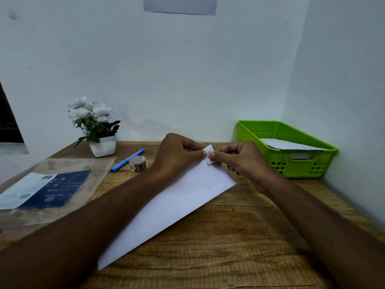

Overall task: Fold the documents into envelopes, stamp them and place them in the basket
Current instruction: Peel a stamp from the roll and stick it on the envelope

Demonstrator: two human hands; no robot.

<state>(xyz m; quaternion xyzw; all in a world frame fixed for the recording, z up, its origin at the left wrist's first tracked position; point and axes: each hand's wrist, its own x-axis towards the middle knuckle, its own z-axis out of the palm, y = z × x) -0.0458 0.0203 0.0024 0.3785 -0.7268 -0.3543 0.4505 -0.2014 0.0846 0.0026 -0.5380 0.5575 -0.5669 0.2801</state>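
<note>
A white envelope [177, 203] lies slantwise on the wooden desk [239, 236], its far corner under my hands. Both hands pinch a small white stamp [209, 152] just above that far corner. My left hand [177, 153] holds the stamp's left edge with curled fingers, and my right hand [243, 159] pinches its right edge between thumb and forefinger. The green plastic basket [308, 163] stands at the back right against the wall, with a white envelope [291, 146] lying inside.
A roll of stamps [137, 163] and a blue pen [127, 160] lie behind my left hand. A white pot of white flowers [98, 130] stands at the back left. A clear plastic sleeve holding a blue printed sheet [48, 190] covers the desk's left side.
</note>
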